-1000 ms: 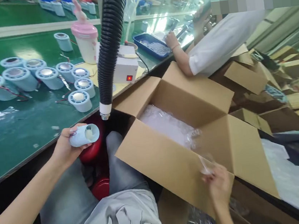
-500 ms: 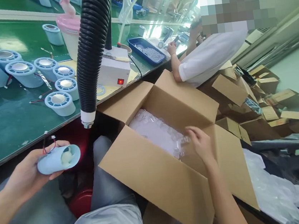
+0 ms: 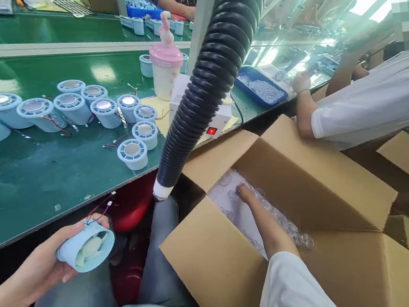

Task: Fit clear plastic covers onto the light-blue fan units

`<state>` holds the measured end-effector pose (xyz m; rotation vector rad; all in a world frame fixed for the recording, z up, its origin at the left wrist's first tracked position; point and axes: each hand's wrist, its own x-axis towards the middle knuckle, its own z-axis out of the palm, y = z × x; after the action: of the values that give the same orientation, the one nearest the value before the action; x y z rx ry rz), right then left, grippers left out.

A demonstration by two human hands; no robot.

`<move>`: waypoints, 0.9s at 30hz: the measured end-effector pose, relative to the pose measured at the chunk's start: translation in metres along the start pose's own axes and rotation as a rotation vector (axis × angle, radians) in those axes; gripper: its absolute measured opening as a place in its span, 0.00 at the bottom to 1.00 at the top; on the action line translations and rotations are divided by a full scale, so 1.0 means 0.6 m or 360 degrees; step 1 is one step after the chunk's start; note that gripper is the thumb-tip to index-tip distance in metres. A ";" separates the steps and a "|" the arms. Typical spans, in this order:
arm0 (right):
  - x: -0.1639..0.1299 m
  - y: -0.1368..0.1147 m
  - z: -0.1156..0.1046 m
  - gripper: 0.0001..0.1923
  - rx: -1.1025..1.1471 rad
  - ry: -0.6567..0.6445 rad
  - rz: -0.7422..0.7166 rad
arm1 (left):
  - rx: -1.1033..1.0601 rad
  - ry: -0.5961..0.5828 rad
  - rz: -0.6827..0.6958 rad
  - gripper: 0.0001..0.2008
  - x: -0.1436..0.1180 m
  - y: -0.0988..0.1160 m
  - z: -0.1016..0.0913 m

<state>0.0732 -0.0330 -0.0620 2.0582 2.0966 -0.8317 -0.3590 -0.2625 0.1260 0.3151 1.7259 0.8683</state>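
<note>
My left hand (image 3: 49,255) is wrapped around a light-blue fan housing (image 3: 63,252), held over my lap at the lower left. The housing is tilted, so its open end shows pale fan blades (image 3: 91,250). Red and dark wires (image 3: 98,212) with small white connectors stick up from its top. Down inside an open cardboard box (image 3: 197,253), my right hand (image 3: 248,197) is among clear round plastic parts (image 3: 303,240) lying on and around a white sheet (image 3: 239,213). Its fingers point away from me and are mostly hidden, so any grip on a clear part is unclear.
Several light-blue fan housings (image 3: 132,154) stand on the green bench (image 3: 62,169). A black ribbed hose (image 3: 198,95) hangs above the box, before a white device (image 3: 218,117) with a lit red switch. A blue tray (image 3: 281,96) and a co-worker's arm (image 3: 304,107) are at right.
My right hand has gone from the box's right side to deeper in, near its far left corner. The housing in my left hand has turned to show more blades. My view has swung left.
</note>
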 end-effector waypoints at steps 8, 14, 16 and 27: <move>-0.153 -0.034 -0.079 0.23 0.0554 0.0298 -0.0419 | -0.0441 -0.0568 -0.0011 0.12 0.017 -0.016 0.001; -0.326 -0.225 -0.101 0.22 0.0920 -0.0025 -0.1478 | -0.0021 -0.0903 0.0225 0.16 -0.007 -0.027 0.006; -0.373 -0.306 -0.076 0.23 0.0449 0.0088 -0.1717 | 0.0189 -0.0935 0.0365 0.15 -0.017 -0.028 0.001; -0.384 -0.467 0.022 0.08 0.0680 -0.0223 -0.1496 | 0.0957 -0.0330 0.1478 0.25 -0.046 -0.049 -0.044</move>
<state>-0.1760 -0.2305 0.1131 0.9468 2.9775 -1.5645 -0.3672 -0.3100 0.1284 1.6375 1.5852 0.8709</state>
